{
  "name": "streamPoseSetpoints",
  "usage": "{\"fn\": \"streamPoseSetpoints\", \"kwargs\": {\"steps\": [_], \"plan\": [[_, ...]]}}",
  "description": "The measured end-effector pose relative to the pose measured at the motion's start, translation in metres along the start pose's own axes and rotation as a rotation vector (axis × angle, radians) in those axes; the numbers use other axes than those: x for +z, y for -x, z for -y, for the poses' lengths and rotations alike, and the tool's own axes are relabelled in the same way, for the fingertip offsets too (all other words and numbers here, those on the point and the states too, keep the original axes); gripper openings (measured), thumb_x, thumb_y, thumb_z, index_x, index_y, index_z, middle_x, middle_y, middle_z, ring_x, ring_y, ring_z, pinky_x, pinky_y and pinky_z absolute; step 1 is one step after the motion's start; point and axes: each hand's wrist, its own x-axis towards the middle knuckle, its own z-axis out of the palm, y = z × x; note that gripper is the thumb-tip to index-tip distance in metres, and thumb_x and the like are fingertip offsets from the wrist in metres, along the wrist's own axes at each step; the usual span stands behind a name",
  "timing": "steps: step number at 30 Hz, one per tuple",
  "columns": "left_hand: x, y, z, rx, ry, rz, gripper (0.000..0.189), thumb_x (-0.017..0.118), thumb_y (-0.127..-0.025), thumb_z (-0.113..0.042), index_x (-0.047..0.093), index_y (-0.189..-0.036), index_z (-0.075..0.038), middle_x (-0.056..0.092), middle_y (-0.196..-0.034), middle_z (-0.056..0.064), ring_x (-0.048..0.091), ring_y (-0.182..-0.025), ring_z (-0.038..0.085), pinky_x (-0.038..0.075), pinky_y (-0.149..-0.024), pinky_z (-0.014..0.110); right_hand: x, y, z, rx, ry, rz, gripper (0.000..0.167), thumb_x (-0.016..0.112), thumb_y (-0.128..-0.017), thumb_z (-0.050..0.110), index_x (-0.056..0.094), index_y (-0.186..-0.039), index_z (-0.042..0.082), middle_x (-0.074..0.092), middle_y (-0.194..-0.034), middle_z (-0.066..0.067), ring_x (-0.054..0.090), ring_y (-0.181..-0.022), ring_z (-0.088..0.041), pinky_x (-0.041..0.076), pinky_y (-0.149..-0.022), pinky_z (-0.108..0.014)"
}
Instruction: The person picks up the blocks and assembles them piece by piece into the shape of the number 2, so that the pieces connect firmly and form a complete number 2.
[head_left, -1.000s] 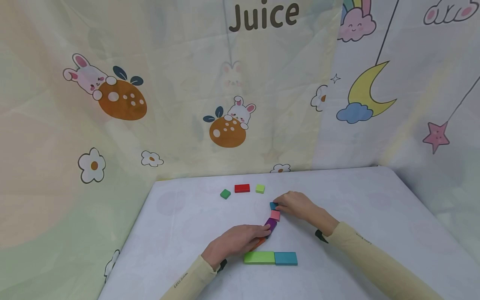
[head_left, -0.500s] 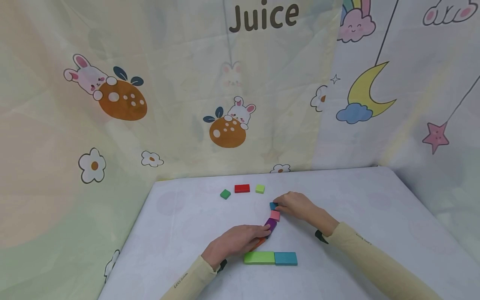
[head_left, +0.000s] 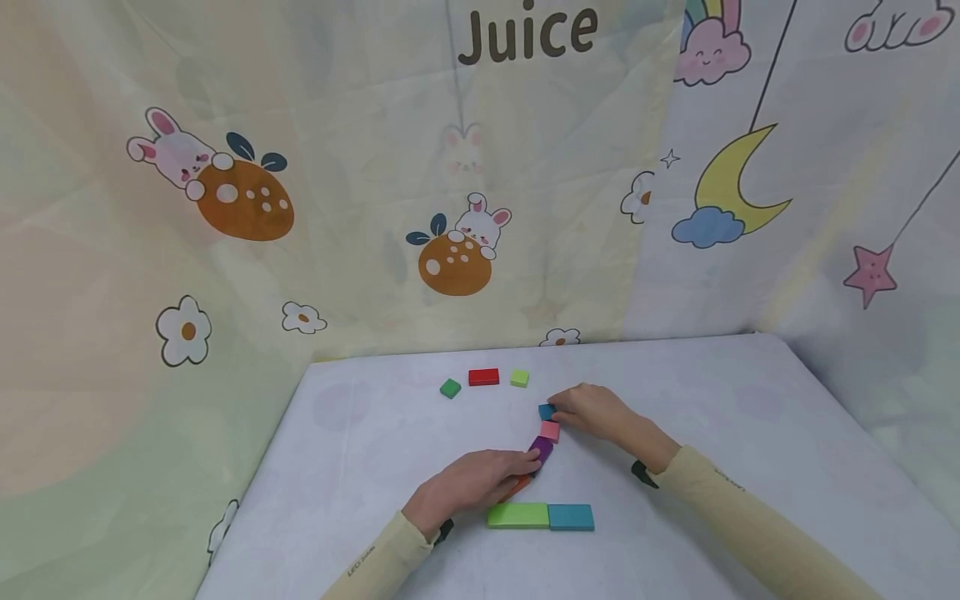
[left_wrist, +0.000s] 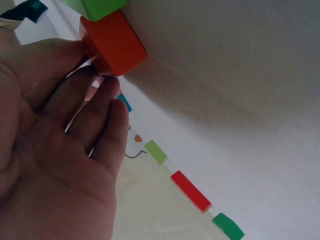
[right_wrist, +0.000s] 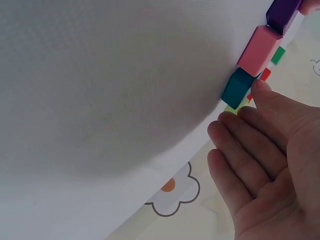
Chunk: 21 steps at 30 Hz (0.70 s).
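Your left hand (head_left: 468,479), one: reaches over the lower end of a curved row of blocks. Fingertips lie on the purple block (head_left: 543,446); in the left wrist view your thumb meets the orange block (left_wrist: 115,42). Grip: fingers near-straight; you cannot tell from these views whether anything is pinched.

Your right hand (head_left: 596,410), one: at the row's far end, thumb touching the small blue block (head_left: 547,412). Grip: narrow at thumb and forefinger; whether it closes on the block, you cannot tell.

Row, four blocks, on your desk (head_left: 720,433), running away from you: orange, purple, pink block (head_left: 550,432), small blue. The pink sits between purple and blue, touching both.

Near side, two blocks laid flat, end to end: long light-green block (head_left: 518,516) on your left, teal block (head_left: 571,517) on your right. The orange block's lower end lies right by the light-green one.

Far side, three blocks, set apart, left to right: dark-green block (head_left: 450,388), red block (head_left: 483,377), small lime block (head_left: 519,378).

Behind your desk: printed cloth (head_left: 360,192) with rabbits and flowers.
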Motion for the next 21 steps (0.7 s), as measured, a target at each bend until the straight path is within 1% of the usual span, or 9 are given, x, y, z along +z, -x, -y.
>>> {"fn": "streamPoseSetpoints", "kwargs": {"steps": [2,9,15,21], "plan": [[-0.0001,0.0002,0.0,0.004,-0.004,-0.002,0.049,0.061,-0.101,-0.021,0.05,-0.149,-0.025,0.051,-0.152,-0.012,0.048,-0.141,0.009,0.047,-0.11,0.031,-0.0013,0.0006,0.0005,0.007,-0.005,0.005,0.038,0.073,-0.092,0.028,0.071,-0.125,0.009,0.075,-0.118,-0.005,0.071,-0.111,-0.023,0.058,-0.095,-0.04],[0.0007,0.0003,0.0005,0.017,-0.021,-0.014,0.048,0.061,-0.101,-0.021,0.051,-0.149,-0.024,0.051,-0.152,-0.012,0.048,-0.141,0.009,0.048,-0.11,0.03,-0.0043,0.0015,0.0005,-0.015,-0.007,0.001,0.037,0.073,-0.093,0.026,0.071,-0.125,0.007,0.075,-0.118,-0.006,0.07,-0.112,-0.024,0.058,-0.095,-0.041],[0.0013,0.0002,0.0014,0.008,-0.017,-0.008,0.049,0.061,-0.101,-0.022,0.05,-0.149,-0.026,0.051,-0.152,-0.012,0.049,-0.141,0.009,0.048,-0.11,0.032,-0.005,-0.0007,-0.0019,-0.015,-0.034,-0.022,0.037,0.073,-0.092,0.027,0.072,-0.124,0.008,0.075,-0.117,-0.006,0.07,-0.114,-0.026,0.057,-0.096,-0.042],[0.0014,0.0,0.0021,0.005,-0.012,-0.004,0.049,0.061,-0.101,-0.023,0.049,-0.149,-0.027,0.05,-0.152,-0.013,0.048,-0.141,0.009,0.048,-0.11,0.032,-0.0062,-0.005,-0.0026,0.02,-0.047,-0.025,0.039,0.073,-0.092,0.03,0.071,-0.126,0.011,0.074,-0.121,-0.005,0.068,-0.117,-0.027,0.056,-0.098,-0.044]]}}
